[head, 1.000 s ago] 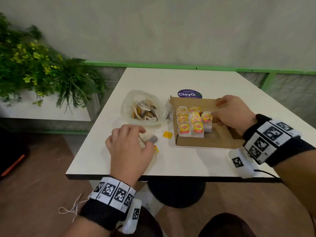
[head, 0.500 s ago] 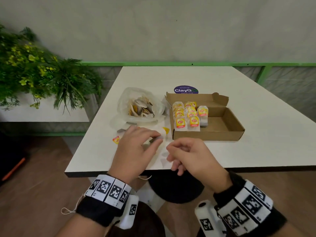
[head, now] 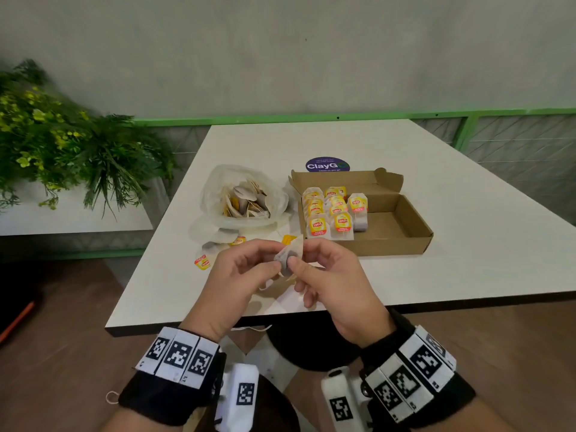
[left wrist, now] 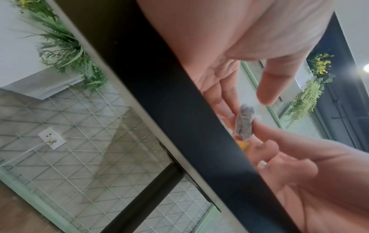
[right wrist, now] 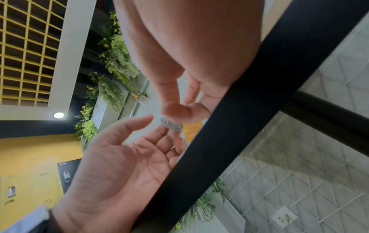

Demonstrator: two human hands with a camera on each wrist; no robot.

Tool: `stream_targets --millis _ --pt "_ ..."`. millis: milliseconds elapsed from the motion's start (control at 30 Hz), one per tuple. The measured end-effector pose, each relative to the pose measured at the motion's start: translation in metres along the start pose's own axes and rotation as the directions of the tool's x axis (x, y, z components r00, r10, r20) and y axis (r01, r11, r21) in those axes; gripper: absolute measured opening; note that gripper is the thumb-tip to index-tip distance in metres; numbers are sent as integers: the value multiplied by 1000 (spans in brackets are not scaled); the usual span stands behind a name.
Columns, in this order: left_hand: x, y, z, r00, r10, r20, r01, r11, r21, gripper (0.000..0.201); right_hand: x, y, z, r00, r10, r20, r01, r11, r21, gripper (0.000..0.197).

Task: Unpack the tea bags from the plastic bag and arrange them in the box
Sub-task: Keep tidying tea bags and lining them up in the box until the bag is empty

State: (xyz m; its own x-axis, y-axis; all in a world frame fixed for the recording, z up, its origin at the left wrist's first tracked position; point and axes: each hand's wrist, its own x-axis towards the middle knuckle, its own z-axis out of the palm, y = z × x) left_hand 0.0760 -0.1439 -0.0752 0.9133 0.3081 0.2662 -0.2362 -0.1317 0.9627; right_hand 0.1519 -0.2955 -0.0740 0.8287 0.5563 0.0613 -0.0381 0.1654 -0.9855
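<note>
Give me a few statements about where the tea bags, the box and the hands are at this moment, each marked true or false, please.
1. Both hands, the left hand and the right hand, hold one tea bag between them. True.
2. The cardboard box is full. False: its right part is bare.
3. The plastic bag still holds tea bags. True.
4. The boxed tea bags lie flat. False: they stand upright in rows.
5. A loose tea bag lies on the table left of the hands. True.
</note>
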Motion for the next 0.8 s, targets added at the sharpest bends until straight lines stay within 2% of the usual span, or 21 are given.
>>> stream_targets --millis 167,267,367,433,600,800 --pt "1 -5 5 996 52 -77 -35 978 204 20 -2 2 1 999 -49 -6 49 998 -33 19" --pt "4 -12 7 993 55 -104 -30 974 226 12 -2 6 5 999 -40 -5 40 995 -87 26" --pt "6 -12 4 994 60 -87 -44 984 170 10 -3 9 7 999 -47 16 49 986 -159 25" --pt "7 -11 2 991 48 -127 -35 995 98 10 -2 7 8 998 -41 49 50 976 -214 23" --pt "6 -5 -2 970 -33 -241 9 995 -100 20 2 5 5 995 0 97 30 951 -308 3" --pt "11 -6 -5 952 -111 -286 47 974 -222 23 3 4 8 991 17 130 25 949 -315 5"
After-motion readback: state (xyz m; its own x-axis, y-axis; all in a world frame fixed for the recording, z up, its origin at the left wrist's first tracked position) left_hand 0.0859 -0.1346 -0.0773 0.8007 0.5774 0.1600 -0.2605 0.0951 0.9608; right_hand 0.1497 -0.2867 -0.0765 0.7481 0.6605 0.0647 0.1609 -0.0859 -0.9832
